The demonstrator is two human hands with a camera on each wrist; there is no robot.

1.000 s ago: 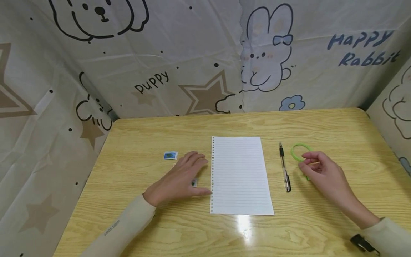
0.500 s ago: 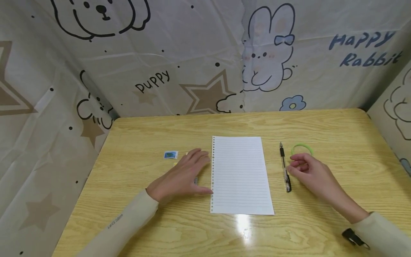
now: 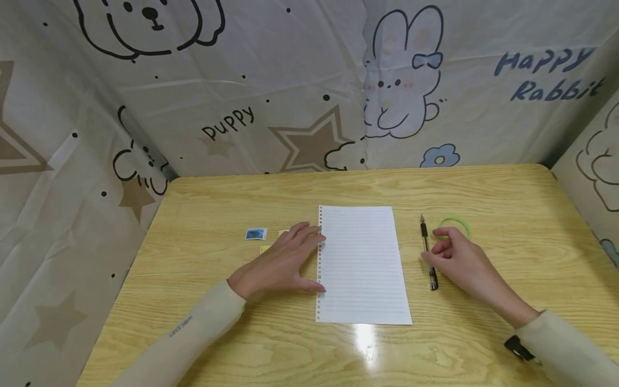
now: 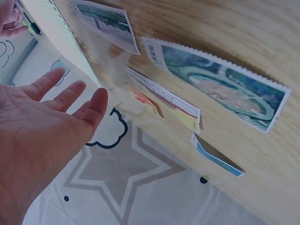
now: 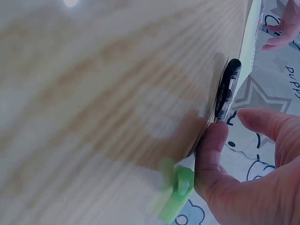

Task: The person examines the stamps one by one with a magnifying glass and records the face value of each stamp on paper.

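A lined sheet of loose-leaf paper (image 3: 362, 263) lies flat on the table. At its punched left edge is my left hand (image 3: 285, 263), fingers spread and holding nothing, the fingertips overlapping the margin. Beneath and behind that hand lie several postage stamps, among them a green one (image 4: 220, 84) and a blue one (image 3: 256, 234). To the right of the sheet is a clear-barrelled pen with a black grip (image 3: 432, 278). My right hand (image 3: 459, 260) is over the pen, its thumb and index finger apart on either side of the barrel.
Behind the right hand lies a light-green ring-shaped object (image 3: 461, 221), partly hidden by the fingers; its green end piece (image 5: 182, 185) shows in the right wrist view. A printed cloth (image 3: 300, 80) hangs along the table's back and sides.
My right hand has moved left from the green ring to the pen. The left hand has shifted slightly right, its fingertips now over the paper's edge.
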